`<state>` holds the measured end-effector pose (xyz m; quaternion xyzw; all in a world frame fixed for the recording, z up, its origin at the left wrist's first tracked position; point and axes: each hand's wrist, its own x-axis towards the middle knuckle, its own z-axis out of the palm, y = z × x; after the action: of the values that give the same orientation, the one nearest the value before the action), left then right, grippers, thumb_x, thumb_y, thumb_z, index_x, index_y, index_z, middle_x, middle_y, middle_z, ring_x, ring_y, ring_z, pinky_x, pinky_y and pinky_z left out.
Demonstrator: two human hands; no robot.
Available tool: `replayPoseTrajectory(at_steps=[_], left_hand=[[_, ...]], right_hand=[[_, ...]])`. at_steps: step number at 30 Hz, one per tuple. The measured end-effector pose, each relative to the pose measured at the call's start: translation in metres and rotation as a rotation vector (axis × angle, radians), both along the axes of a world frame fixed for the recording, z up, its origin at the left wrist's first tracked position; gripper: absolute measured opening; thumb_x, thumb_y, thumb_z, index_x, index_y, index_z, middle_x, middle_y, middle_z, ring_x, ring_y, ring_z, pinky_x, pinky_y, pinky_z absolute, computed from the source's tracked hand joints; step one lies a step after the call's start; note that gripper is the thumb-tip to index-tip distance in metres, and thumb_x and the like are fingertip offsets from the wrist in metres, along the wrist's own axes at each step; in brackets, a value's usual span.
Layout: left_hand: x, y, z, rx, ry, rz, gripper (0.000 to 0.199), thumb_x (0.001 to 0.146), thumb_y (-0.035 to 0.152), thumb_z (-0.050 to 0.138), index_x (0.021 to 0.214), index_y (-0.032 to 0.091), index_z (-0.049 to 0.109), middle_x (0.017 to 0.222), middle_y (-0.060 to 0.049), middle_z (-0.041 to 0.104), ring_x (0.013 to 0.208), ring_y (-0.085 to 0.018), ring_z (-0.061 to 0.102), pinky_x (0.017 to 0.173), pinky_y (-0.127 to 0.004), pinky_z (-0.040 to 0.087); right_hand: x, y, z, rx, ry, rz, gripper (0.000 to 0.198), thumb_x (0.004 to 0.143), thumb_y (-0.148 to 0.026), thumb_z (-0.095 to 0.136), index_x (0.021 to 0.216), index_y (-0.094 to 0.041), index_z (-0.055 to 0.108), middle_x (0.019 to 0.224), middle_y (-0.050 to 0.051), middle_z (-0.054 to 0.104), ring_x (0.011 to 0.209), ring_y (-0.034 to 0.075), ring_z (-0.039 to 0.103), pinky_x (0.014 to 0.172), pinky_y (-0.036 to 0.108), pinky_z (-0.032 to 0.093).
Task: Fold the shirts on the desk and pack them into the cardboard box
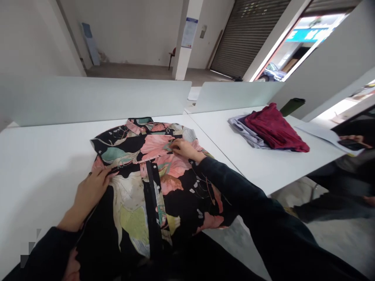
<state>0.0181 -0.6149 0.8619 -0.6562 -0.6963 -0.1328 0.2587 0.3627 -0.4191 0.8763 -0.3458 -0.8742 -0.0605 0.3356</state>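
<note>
A black shirt with large pink, cream and green flowers lies spread on the white table, its collar pointing away from me. Its lower part hangs over the near edge towards my body. One sleeve is laid across the chest, over the button strip. At the shirt's left side, my left hand has its fingers closed on the edge of the cloth near the sleeve fold. My right hand rests on the crossed sleeve, its fingers curled and pinching the fabric near the right shoulder.
A dark red garment lies on a grey one on the adjoining table. Behind them is a dark green roll. Frosted dividers border the far edge. At the right sits another person, partly in view, beside some papers.
</note>
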Motion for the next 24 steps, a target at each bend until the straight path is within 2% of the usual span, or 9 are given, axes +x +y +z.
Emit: replayPoseTrajectory(at_steps=[4,8,11,14,16,18,19,22,24], left_hand=[[0.002,-0.002,0.004,-0.002,-0.036,-0.009,0.045,0.098,0.036,0.029,0.134,0.02,0.052,0.125,-0.01,0.058,0.098,-0.026,0.063,0.077,-0.037,0.052],[0.005,-0.004,0.007,-0.025,-0.077,-0.013,0.048,0.098,0.04,0.028,0.136,0.02,0.05,0.128,-0.01,0.056,0.103,-0.028,0.061,0.081,-0.041,0.051],[0.004,-0.003,0.008,-0.029,-0.101,-0.018,0.049,0.098,0.041,0.028,0.136,0.019,0.05,0.133,-0.011,0.054,0.109,-0.028,0.059,0.087,-0.042,0.049],[-0.001,0.002,0.007,-0.007,-0.131,-0.025,0.047,0.097,0.04,0.033,0.136,0.02,0.05,0.134,-0.009,0.054,0.111,-0.026,0.057,0.091,-0.04,0.048],[-0.005,0.004,0.006,0.005,-0.141,-0.043,0.044,0.095,0.038,0.037,0.133,0.02,0.052,0.13,-0.007,0.056,0.111,-0.023,0.057,0.094,-0.037,0.047],[-0.005,-0.002,0.007,0.031,-0.143,-0.092,0.044,0.093,0.036,0.04,0.13,0.017,0.054,0.123,-0.008,0.059,0.111,-0.02,0.056,0.098,-0.035,0.044],[-0.002,-0.009,0.007,0.057,-0.149,-0.121,0.045,0.091,0.036,0.04,0.128,0.015,0.055,0.121,-0.008,0.06,0.111,-0.02,0.056,0.1,-0.034,0.043],[0.017,-0.048,0.004,0.131,-0.246,-0.173,0.047,0.086,0.041,0.041,0.124,0.018,0.057,0.121,-0.007,0.061,0.102,-0.018,0.059,0.099,-0.034,0.045],[0.038,-0.084,-0.007,0.097,-0.427,-0.195,0.043,0.081,0.048,0.046,0.115,0.027,0.061,0.119,-0.001,0.064,0.095,-0.019,0.062,0.095,-0.034,0.048]], right_hand=[[0.024,-0.002,-0.015,0.01,0.06,0.028,0.029,0.084,-0.014,0.057,0.111,-0.012,0.069,0.122,0.013,0.061,0.117,0.021,0.053,0.105,0.034,0.037],[0.029,-0.026,-0.01,-0.083,0.102,0.096,0.036,0.085,-0.014,0.056,0.12,-0.014,0.065,0.128,0.012,0.059,0.12,0.021,0.052,0.106,0.036,0.036],[0.044,-0.077,-0.008,-0.198,0.274,0.196,0.033,0.084,-0.021,0.061,0.116,-0.017,0.067,0.12,0.008,0.064,0.112,0.021,0.057,0.103,0.037,0.039],[0.07,-0.151,-0.023,-0.452,0.537,0.271,0.026,0.078,-0.025,0.069,0.102,-0.02,0.072,0.101,0.004,0.07,0.097,0.02,0.062,0.095,0.037,0.044],[0.087,-0.199,-0.052,-0.735,0.703,0.388,0.02,0.072,-0.025,0.075,0.091,-0.018,0.075,0.09,0.005,0.071,0.088,0.019,0.065,0.089,0.034,0.047],[0.097,-0.236,-0.097,-1.002,0.735,0.486,0.019,0.067,-0.025,0.079,0.084,-0.016,0.076,0.088,0.008,0.072,0.083,0.019,0.067,0.082,0.032,0.049],[0.098,-0.249,-0.125,-1.086,0.729,0.518,0.019,0.066,-0.027,0.08,0.082,-0.016,0.076,0.084,0.008,0.072,0.081,0.02,0.068,0.08,0.032,0.05],[0.08,-0.265,-0.207,-1.149,0.892,0.478,0.025,0.067,-0.043,0.077,0.073,-0.018,0.074,0.07,0.004,0.069,0.075,0.019,0.068,0.075,0.031,0.052],[0.058,-0.263,-0.247,-1.255,0.977,0.449,0.03,0.068,-0.045,0.077,0.077,-0.017,0.073,0.071,0.003,0.07,0.075,0.018,0.068,0.077,0.031,0.053]])
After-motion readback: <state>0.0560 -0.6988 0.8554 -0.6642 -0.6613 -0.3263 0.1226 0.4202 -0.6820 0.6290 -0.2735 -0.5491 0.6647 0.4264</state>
